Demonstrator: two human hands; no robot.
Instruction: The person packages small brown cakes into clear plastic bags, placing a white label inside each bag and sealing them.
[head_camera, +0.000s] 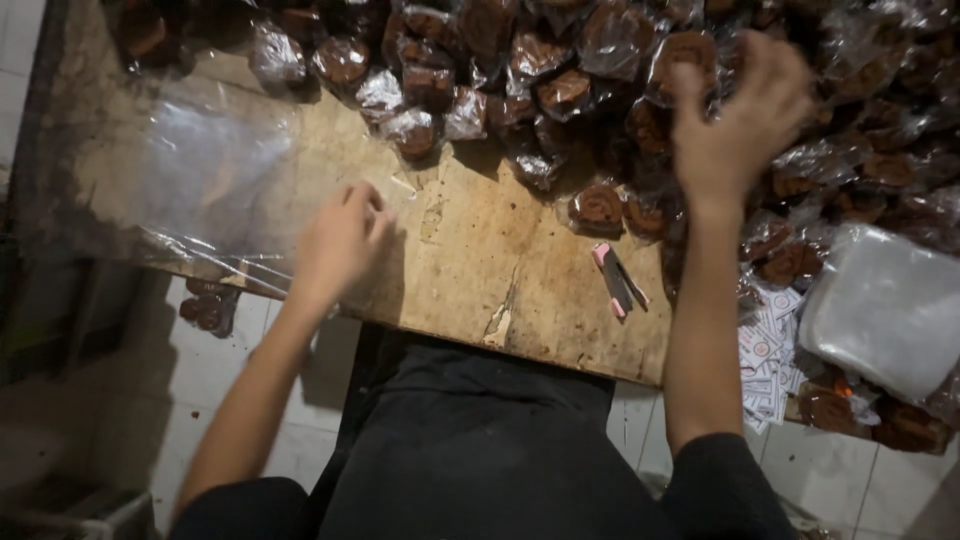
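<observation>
Two bare hands are seen over a worn wooden table (470, 270) heaped with wrapped brown cakes (560, 90).

The left hand (340, 240) is laid on the table's near-left part, its fingers loosely curled and touching the edge of a large clear plastic bag (215, 175) that is spread flat over the table's left end; whether the film is pinched cannot be told. The right hand (740, 115) is raised above the table's far-right part, blurred, with fingers spread and nothing clearly held, directly over the heap of wrapped cakes that covers the table's far side. A small pink and dark tool (618, 280) is lying on the bare wood near the table's front edge, between the two arms. A stack of clear bags (885, 305) and small printed paper labels (770, 365) are seen at the table's right end.
</observation>
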